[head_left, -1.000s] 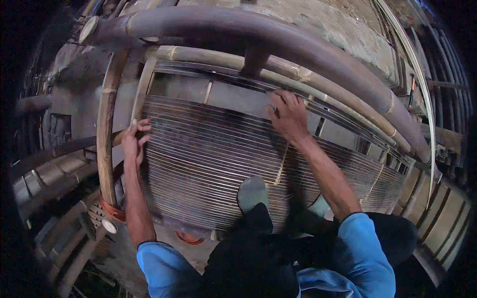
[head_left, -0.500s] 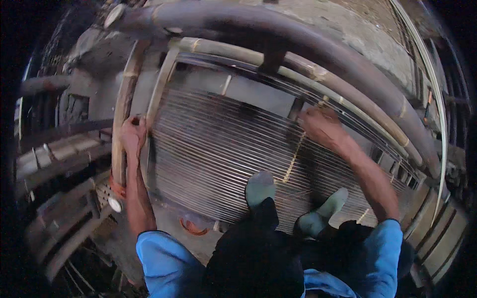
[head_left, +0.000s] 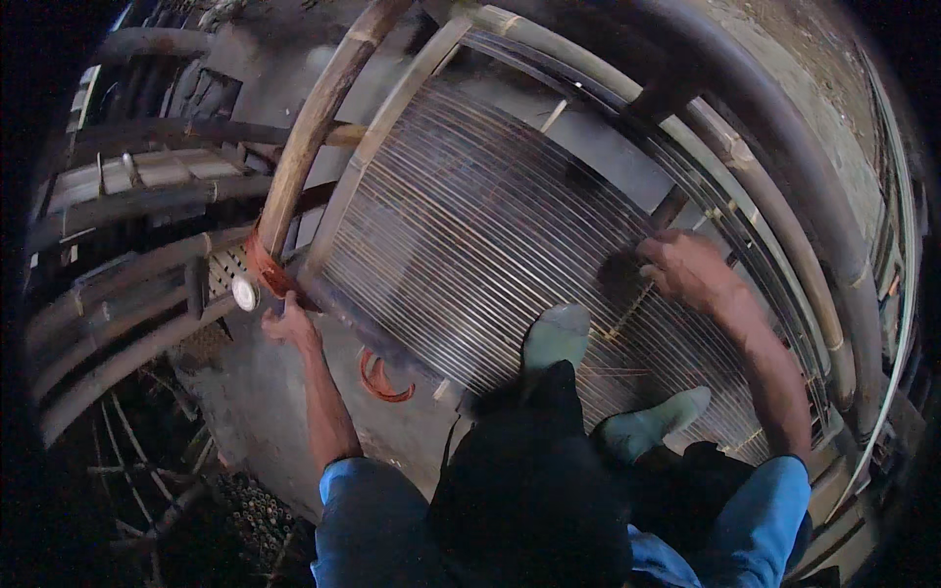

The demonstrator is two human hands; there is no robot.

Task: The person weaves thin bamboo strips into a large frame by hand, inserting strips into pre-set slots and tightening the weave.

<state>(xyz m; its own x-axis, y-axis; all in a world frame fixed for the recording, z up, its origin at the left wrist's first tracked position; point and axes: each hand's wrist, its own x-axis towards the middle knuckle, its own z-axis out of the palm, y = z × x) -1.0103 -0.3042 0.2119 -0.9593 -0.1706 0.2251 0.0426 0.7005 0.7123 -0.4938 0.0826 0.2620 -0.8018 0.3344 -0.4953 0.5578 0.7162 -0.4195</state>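
Note:
My left hand (head_left: 291, 325) is at the lower end of a bundle of orange strips (head_left: 263, 257) looped round an upright bamboo pole. Its fingers are closed at the tips of the strips. Over the far right part of a panel of thin parallel bamboo slats (head_left: 470, 225) is my right hand (head_left: 683, 265), fingers bent and pressed together beside a pale woven cross line (head_left: 627, 314). What those fingers hold is too small to make out. Both my feet, in pale green socks (head_left: 557, 338), rest on the slats.
Thick bamboo poles (head_left: 765, 176) frame the panel's far side. A coil of orange strips (head_left: 382, 377) lies on the grey floor near the panel's edge. Bamboo rails (head_left: 147, 201) stand at the left, with a bundle of cut canes (head_left: 257, 514) below.
My left hand has left the upright pole and come down toward me to the orange strips. My right hand stays near the cross line. The view has turned and shifted left.

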